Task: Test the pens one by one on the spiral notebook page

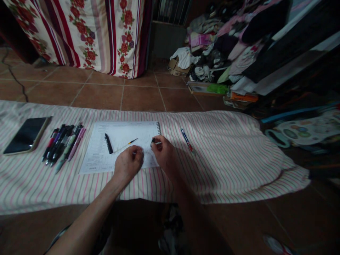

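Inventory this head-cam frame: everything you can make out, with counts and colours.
Striped cloth: one, pale with pink and grey stripes, across middle
Phone: one, dark screen, cloth's left
Pen bundle: several, mixed colours, beside phone
Spiral pad: one, white, on cloth
Black barrel: one, black, on pad
Thin refill: one, yellow band, dark tip, over pad
Small piece: one, black, over pad
Loose pen: one, blue and red, right of pad
Curtain: one, white, red-flowered, upper left
Clothes pile: many, mixed, upper right
Tiled floor: one, reddish-brown, behind cloth
Left hand: one, bare, over pad
Right hand: one, bare, pinching small piece
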